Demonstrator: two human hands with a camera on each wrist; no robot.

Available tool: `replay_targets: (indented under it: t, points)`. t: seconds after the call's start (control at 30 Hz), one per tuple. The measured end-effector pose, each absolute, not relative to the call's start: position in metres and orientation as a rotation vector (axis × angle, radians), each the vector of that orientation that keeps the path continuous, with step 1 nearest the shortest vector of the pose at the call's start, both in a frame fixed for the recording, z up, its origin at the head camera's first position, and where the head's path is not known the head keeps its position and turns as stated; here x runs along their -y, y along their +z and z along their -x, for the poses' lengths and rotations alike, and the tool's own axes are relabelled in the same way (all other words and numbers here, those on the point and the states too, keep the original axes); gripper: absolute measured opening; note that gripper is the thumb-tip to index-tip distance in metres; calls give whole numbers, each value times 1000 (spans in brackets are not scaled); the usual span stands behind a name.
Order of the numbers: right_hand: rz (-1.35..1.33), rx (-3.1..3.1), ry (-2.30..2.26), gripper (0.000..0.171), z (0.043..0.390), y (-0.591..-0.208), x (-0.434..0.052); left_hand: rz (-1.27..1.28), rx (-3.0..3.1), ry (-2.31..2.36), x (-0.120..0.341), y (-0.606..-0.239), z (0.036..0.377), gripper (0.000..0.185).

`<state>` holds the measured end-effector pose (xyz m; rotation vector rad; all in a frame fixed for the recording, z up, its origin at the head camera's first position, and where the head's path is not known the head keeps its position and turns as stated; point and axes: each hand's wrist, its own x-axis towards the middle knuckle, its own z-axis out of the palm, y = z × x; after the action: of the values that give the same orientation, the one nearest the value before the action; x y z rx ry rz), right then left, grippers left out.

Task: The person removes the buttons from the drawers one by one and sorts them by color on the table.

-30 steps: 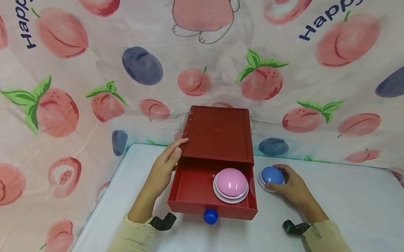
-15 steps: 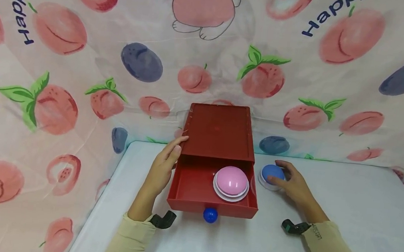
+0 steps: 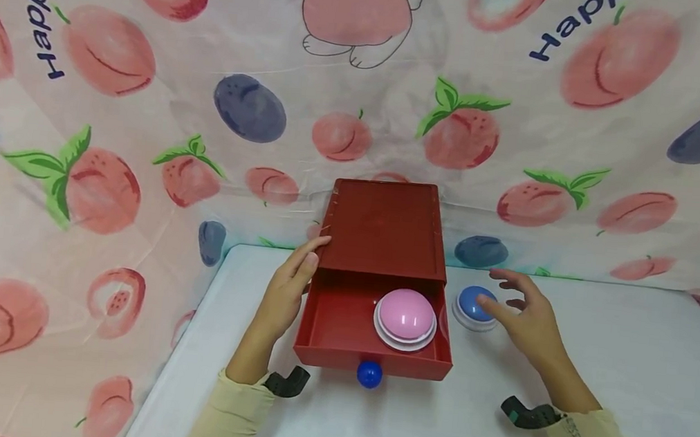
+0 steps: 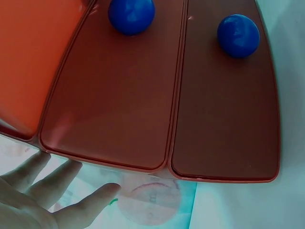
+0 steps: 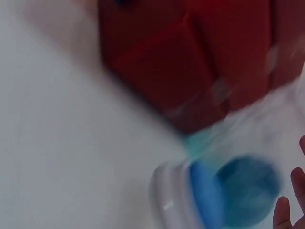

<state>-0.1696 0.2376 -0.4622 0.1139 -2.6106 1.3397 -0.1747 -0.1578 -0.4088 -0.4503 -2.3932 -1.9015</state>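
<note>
A red drawer cabinet (image 3: 384, 227) stands on the white table with its top drawer (image 3: 336, 318) pulled out. Inside the drawer's right side rests a pink dome push button (image 3: 406, 316) on a white base. My left hand (image 3: 281, 296) touches the cabinet's left side with fairly straight fingers. Right of the drawer, a blue dome push button (image 3: 472, 303) with a white base sits on the table. My right hand (image 3: 531, 326) is beside it, fingers spread and holding nothing; the thumb overlaps the blue dome in the head view. The right wrist view is blurred.
A blue ball knob (image 3: 370, 374) sticks out from the open drawer's front. Lower drawers with blue knobs (image 4: 238, 36) appear in the left wrist view. Behind the white table (image 3: 613, 352) hangs a fruit-printed cloth (image 3: 383, 124).
My right hand has let go of the blue push button and drawn back to the right, its fingers spreading. The left hand stays at the cabinet's side. The head view shifts slightly.
</note>
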Motion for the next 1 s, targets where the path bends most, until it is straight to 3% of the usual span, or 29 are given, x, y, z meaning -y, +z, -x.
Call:
replay_targets:
  t: [0.2,0.43,1.0]
  points:
    - [-308,2480,1323,51,140,-418,-215,460,2377,-1922,158,-409,175,42]
    - [-601,2375,1391,56,117,-383,-188,459,2355,-1919,156,-410,176,41]
    - [-756,2523,1322,52,121,-368,-153,499,2343,-1878,157,-412,177,41]
